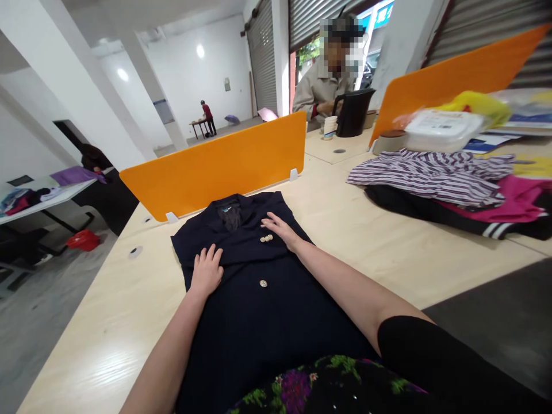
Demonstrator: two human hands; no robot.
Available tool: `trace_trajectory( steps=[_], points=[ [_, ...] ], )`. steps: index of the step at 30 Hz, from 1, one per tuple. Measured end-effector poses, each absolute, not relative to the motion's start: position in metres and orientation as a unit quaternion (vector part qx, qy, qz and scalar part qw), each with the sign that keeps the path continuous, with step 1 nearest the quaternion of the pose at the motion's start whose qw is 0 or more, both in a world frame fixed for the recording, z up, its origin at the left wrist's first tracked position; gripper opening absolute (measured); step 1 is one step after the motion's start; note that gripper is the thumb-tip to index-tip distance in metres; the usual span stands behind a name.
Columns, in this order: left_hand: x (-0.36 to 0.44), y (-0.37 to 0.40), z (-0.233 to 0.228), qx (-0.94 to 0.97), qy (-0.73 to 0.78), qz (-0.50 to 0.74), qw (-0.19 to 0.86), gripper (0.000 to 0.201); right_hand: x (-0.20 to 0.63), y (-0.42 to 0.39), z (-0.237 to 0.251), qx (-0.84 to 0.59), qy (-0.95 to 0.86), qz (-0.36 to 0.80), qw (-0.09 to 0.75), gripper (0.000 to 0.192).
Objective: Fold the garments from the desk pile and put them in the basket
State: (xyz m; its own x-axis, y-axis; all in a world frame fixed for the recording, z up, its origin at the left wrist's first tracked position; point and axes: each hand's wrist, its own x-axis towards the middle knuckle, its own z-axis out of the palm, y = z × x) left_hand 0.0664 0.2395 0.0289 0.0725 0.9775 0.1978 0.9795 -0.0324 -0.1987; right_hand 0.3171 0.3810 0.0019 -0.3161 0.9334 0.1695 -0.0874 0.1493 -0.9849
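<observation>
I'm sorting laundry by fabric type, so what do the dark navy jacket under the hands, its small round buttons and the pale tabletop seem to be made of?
The dark navy jacket looks like a matte woven cloth, perhaps wool or a blend: no sheen, soft folds. Its small round buttons seem to be shiny pale metal or pearly plastic; too small to tell. The pale tabletop looks like light wood laminate, with faint grain and a smooth satin surface. Both hands, left and right, lie flat on the jacket.

A dark navy jacket (254,299) lies flat and face up on the pale wooden desk (388,241), its collar pointing away toward the orange divider (215,167) and its lower part running to the near edge. The front is closed, with gold buttons (266,238) near the chest and another lower down. The fabric lies smooth, both shoulders spread wide.
</observation>
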Motion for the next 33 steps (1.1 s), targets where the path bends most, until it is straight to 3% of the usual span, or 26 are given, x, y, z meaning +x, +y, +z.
trace_trajectory(
  steps=[3, 7, 10, 13, 17, 23, 30, 33],
  points=[
    [0.053, 0.238, 0.029, -0.709, -0.696, -0.024, 0.113, 0.054, 0.318, 0.383, 0.000, -0.412, -0.649, 0.465, 0.440, 0.076],
    [0.034, 0.244, 0.037, -0.689, -0.721, -0.079, 0.008, 0.057, 0.316, 0.385, 0.003, -0.440, -0.702, 0.350, 0.436, 0.066],
    [0.024, 0.258, 0.048, -0.640, -0.755, -0.131, 0.057, 0.048, 0.319, 0.385, 0.009, -0.435, -0.725, 0.299, 0.443, 0.060],
    [0.019, 0.272, 0.051, -0.632, -0.752, -0.107, 0.155, 0.049, 0.328, 0.383, 0.014, -0.481, -0.749, 0.212, 0.403, 0.058],
    [0.018, 0.280, 0.034, -0.625, -0.772, 0.005, 0.118, 0.052, 0.332, 0.375, 0.015, -0.478, -0.812, 0.083, 0.326, 0.048],
    [0.014, 0.290, 0.041, -0.602, -0.794, 0.005, 0.085, 0.044, 0.319, 0.367, 0.007, -0.428, -0.887, 0.074, 0.153, 0.043],
    [0.057, 0.344, 0.080, -0.586, -0.788, -0.072, 0.174, 0.048, 0.315, 0.369, 0.003, -0.423, -0.886, 0.051, 0.181, 0.042],
    [0.078, 0.370, 0.076, -0.600, -0.786, -0.063, 0.136, 0.039, 0.316, 0.370, 0.003, -0.419, -0.887, 0.051, 0.187, 0.041]
  ],
)
